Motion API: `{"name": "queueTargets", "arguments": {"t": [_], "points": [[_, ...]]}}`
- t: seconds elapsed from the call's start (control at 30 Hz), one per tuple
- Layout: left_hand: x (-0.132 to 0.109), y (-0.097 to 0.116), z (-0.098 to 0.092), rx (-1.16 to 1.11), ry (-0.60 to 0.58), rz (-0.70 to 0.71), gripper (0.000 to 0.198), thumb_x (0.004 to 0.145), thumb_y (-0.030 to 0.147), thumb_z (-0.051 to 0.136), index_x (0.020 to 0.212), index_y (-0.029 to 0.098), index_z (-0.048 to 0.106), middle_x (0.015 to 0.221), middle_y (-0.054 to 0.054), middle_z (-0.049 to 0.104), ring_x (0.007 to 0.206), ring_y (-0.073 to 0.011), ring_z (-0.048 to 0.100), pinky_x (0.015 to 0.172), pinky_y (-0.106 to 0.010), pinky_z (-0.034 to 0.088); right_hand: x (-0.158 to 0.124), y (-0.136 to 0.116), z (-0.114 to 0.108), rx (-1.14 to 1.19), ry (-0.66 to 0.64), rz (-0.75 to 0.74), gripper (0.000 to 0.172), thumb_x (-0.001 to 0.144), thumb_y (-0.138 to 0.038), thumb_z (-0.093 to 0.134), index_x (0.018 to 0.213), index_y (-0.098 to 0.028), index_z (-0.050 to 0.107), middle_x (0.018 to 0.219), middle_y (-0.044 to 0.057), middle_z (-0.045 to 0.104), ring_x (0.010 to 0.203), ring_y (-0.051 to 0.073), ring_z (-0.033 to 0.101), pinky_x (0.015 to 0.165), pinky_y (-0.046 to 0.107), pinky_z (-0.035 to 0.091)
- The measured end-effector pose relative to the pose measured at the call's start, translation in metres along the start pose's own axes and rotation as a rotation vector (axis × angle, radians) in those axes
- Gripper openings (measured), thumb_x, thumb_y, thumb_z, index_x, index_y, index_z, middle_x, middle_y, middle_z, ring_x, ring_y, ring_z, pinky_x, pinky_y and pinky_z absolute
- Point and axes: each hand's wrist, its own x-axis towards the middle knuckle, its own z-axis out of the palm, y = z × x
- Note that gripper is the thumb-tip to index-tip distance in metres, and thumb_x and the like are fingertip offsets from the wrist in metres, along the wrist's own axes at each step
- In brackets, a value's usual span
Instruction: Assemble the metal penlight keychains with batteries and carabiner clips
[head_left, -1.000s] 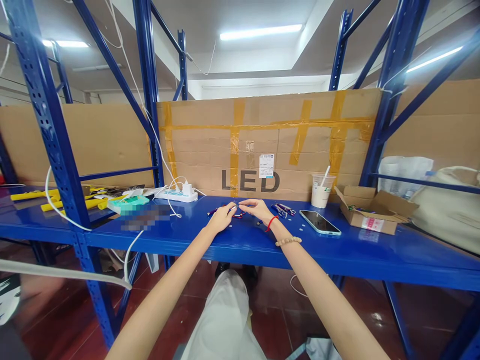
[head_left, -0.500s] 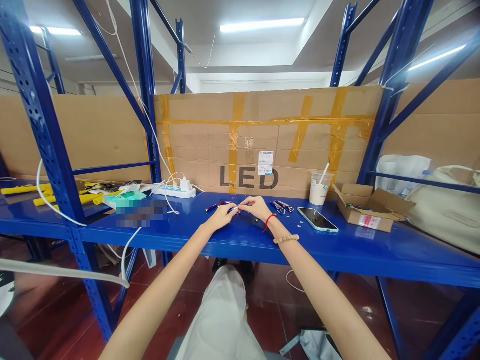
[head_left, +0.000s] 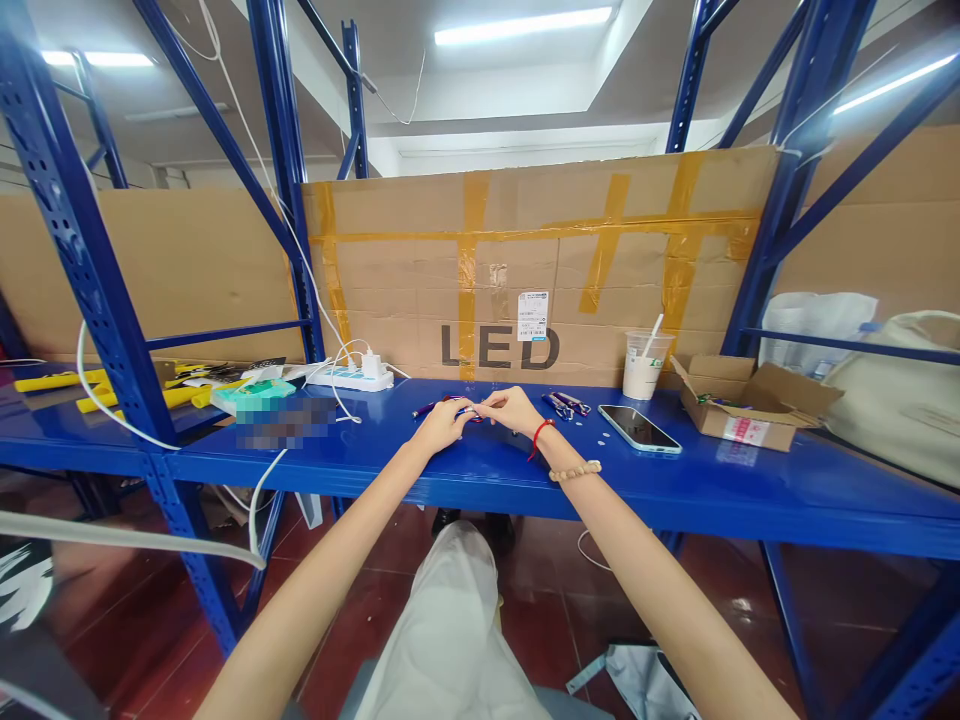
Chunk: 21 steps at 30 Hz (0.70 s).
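Both my hands rest on the blue metal shelf (head_left: 675, 485) in front of me. My left hand (head_left: 442, 425) and my right hand (head_left: 511, 408) meet fingertip to fingertip, pinching a small red and blue piece (head_left: 468, 411) between them. A thin dark stick-like part (head_left: 422, 410) lies just left of the left hand. My right wrist wears a red string and a bead bracelet (head_left: 574, 470). A small heap of similar metal and blue parts (head_left: 566, 403) lies to the right of my right hand.
A phone (head_left: 639, 428) lies face up right of the hands, behind it a plastic cup with a straw (head_left: 645, 365) and an open small carton (head_left: 750, 405). A taped "LED" cardboard box (head_left: 525, 270) stands at the back. Power strip (head_left: 352, 378) and yellow tubes (head_left: 52, 380) lie left.
My hands have drawn a little closer together on the small piece. The view has tipped slightly, so everything sits a bit higher in the picture.
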Motion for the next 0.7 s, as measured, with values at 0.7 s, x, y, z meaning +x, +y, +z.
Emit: {"name": "queueTargets", "arguments": {"t": [0.7], "points": [[-0.002,0.004,-0.004,0.008,0.012,0.025,0.025,0.085,0.027,0.046,0.098,0.016,0.065,0.079,-0.005,0.069,0.08,-0.0183,0.064,0.082,-0.029,0.047,-0.001,-0.005,-0.003,0.027,-0.062,0.19,0.028,0.063,-0.039,0.069,0.06,-0.012,0.068,0.049,0.0,0.056,0.049,0.008,0.047,0.046,0.02,0.033]]}}
